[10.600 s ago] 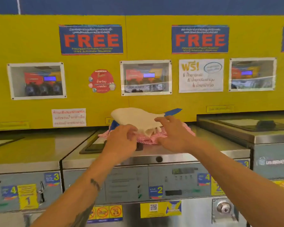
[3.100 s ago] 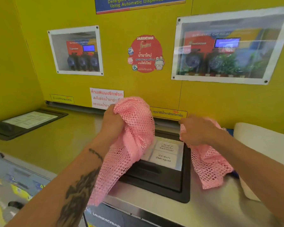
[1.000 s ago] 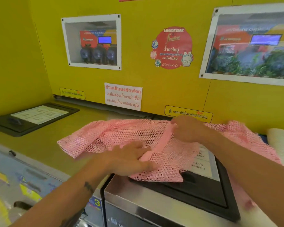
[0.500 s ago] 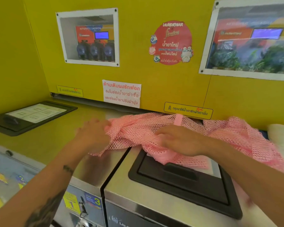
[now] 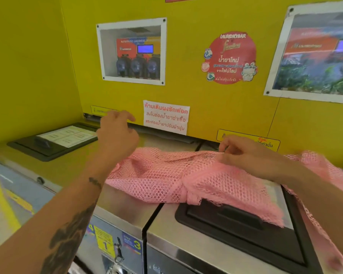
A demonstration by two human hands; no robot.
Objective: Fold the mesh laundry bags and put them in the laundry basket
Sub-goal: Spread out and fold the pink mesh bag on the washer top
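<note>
A person is standing at a row of steel washing machines (image 5: 125,212) against a yellow wall (image 5: 216,103). A pink mesh laundry bag (image 5: 186,180) is lying rumpled across two machine tops, partly covering a black detergent lid (image 5: 236,220). The right hand (image 5: 244,155) is pinching the bag's far edge; the left hand (image 5: 117,139) is hovering above it, fingers loosely curled, holding nothing. The limp mesh is likely to slide off the smooth steel or snag on the lid's handle. More pink mesh (image 5: 321,167) is crowding the right side. No basket is showing.
</note>
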